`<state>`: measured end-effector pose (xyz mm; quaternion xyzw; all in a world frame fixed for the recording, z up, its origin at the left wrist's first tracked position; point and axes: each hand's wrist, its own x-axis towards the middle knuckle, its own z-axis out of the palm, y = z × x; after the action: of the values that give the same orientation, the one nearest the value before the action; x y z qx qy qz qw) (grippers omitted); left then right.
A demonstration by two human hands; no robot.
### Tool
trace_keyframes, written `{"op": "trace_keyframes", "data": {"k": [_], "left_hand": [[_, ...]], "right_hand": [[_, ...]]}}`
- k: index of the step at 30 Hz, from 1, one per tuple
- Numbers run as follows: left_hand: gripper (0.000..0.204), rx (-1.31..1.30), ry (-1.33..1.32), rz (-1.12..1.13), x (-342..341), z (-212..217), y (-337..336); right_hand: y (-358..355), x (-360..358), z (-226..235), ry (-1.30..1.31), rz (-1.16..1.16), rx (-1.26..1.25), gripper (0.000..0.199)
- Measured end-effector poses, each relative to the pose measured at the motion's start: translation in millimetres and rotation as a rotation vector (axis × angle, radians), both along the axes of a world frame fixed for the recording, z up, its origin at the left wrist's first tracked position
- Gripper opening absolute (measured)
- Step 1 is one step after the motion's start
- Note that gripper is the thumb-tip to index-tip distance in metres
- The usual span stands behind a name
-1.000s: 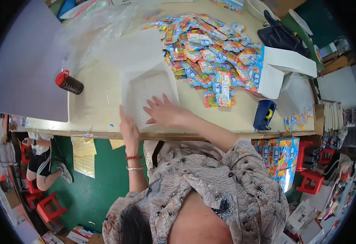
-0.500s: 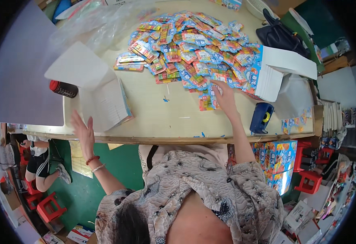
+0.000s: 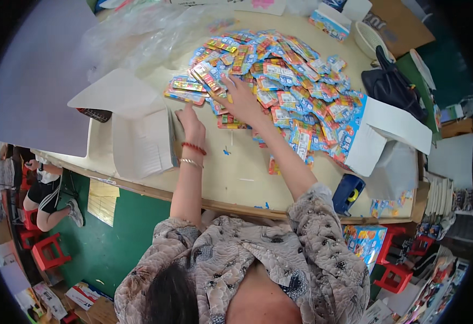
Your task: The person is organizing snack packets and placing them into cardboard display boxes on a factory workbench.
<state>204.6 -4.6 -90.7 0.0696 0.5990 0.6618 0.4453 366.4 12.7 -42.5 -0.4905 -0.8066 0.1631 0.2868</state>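
Colourful flat packets (image 3: 279, 73) are heaped toward the far edge of the tabletop (image 3: 220, 186). Over their left part, the right hand (image 3: 240, 101) is laid, fingers spread; just below their left end, the left hand (image 3: 191, 124) is held, its grip indiscernible.

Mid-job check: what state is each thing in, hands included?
Left hand: fingers curled, beside the packets; grip unclear
Right hand: fingers spread, at the packets; grip unclear
Packets: loosely heaped, overlapping
Left white box: open, flap folded out
Dark bottle: mostly hidden by that flap
Right box: open
Clear plastic bag: crumpled
Blue tape dispenser: set down, untouched
Black handbag: untouched
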Motion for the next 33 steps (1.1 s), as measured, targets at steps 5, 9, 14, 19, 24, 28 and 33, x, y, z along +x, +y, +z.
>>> {"op": "trace_keyframes", "data": {"k": [5,9,14,19,24,28,33], "left_hand": [[0.034,0.258,-0.351,0.065,-1.9,38.8,44.4],[0.028,0.177,-0.398,0.144,-14.6,18.5,64.2],[0.043,0.141,0.082,0.097,13.8,-12.0,63.5],[0.058,0.071,0.442,0.030,44.2,-13.1,55.5],[0.052,0.300,0.065,-0.082,51.8,-19.7,29.0],[0.051,0.292,-0.003,-0.114,58.1,-11.0,5.0],[0.051,0.353,-0.044,-0.213,56.4,-8.6,-27.5]], "right_hand": [[64.4,-28.4,-31.9,-0.174,0.033,0.084,0.070],[61.3,-42.2,-43.8,-0.341,0.069,0.111,0.071],[50.3,-31.8,-46.1,-0.307,0.106,0.072,0.067],[27.6,-23.6,-49.6,-0.240,0.124,0.054,0.074],[-0.6,-4.3,-24.1,0.126,0.147,-0.097,0.071],[-26.2,29.0,-13.0,0.655,0.040,-0.183,0.055],[-18.8,52.5,-7.2,0.508,-0.414,-0.059,0.066]]}}
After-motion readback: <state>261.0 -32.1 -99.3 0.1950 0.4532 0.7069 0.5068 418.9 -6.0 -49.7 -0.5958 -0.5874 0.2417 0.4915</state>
